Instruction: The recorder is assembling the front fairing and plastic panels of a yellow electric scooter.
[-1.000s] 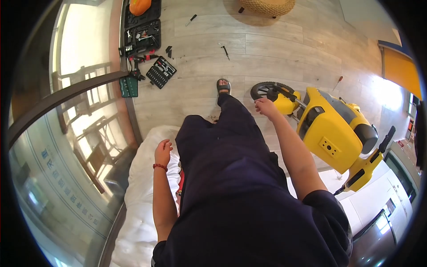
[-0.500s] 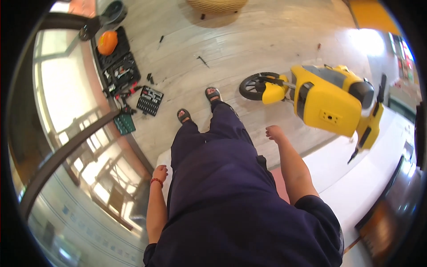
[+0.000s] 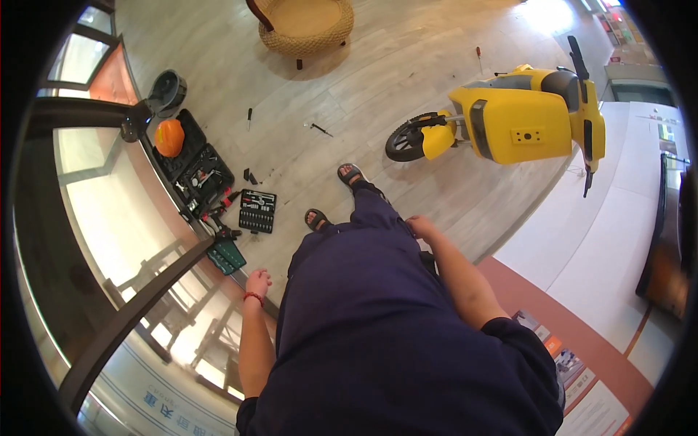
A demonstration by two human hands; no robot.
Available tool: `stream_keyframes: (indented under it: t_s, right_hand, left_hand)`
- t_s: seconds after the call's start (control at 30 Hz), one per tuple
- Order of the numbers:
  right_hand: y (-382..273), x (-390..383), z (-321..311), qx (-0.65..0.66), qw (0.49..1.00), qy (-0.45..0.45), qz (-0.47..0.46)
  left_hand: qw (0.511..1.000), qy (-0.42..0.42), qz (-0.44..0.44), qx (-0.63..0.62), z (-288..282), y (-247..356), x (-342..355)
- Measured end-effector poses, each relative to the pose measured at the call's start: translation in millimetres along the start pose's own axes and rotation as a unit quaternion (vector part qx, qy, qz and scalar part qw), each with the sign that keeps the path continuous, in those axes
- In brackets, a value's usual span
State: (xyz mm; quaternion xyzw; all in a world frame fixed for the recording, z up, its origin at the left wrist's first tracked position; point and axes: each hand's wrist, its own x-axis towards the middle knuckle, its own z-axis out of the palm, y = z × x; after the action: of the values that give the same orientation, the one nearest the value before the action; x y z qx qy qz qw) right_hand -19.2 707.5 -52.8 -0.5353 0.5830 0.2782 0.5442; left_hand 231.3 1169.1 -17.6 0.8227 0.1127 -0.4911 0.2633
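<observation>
My left hand [image 3: 258,282] hangs at my left side, a red bead bracelet [image 3: 253,297] round its wrist. Its fingers are loosely bent and a little apart, with nothing visible in them. Beside my right thigh is my right hand [image 3: 419,227], loosely curled next to the dark trousers [image 3: 379,208]; no held thing shows. Nearest to the left hand is a green case [image 3: 227,256]. Beyond it lies an open black socket set [image 3: 257,211]. A yellow electric scooter [image 3: 520,125] stands off to the right, its front wheel toward me.
Along the left glass wall lie an open black toolbox [image 3: 200,174], an orange helmet [image 3: 169,138], a red-and-black power tool [image 3: 220,211] and a dark bucket [image 3: 168,91]. Screwdrivers [image 3: 249,119] and small parts dot the floor. A woven chair [image 3: 305,29] stands far ahead; a white platform [image 3: 542,218] is at right.
My view has turned and shifted, bringing more of the woven chair into sight. My right hand has come in toward my thigh. The left hand stays hanging at my side.
</observation>
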Motion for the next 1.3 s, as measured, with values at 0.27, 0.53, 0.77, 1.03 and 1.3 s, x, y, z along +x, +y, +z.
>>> stream_keyframes:
  t_s: [0.27, 0.53, 0.77, 1.03, 1.3]
  right_hand:
    - [52, -3, -2, 0.055, 0.998, 0.026, 0.036]
    - [89, -5, 9, -0.161, 0.986, -0.009, -0.033]
    - [63, 10, -11, -0.470, 0.841, 0.015, -0.267]
    - [45, 3, -25, -0.452, 0.849, 0.014, -0.272]
    - [6, -9, -35, -0.549, 0.784, -0.004, -0.290]
  left_hand:
    - [0.942, -0.027, 0.199, 0.270, 3, -38, -4]
    - [0.988, -0.025, 0.083, 0.129, -11, 8, -8]
    - [0.999, -0.029, 0.041, 0.007, 14, -26, 27]
    - [0.998, -0.022, -0.003, -0.052, 40, -76, 27]
    - [0.997, -0.035, -0.037, -0.051, 60, -104, 8]
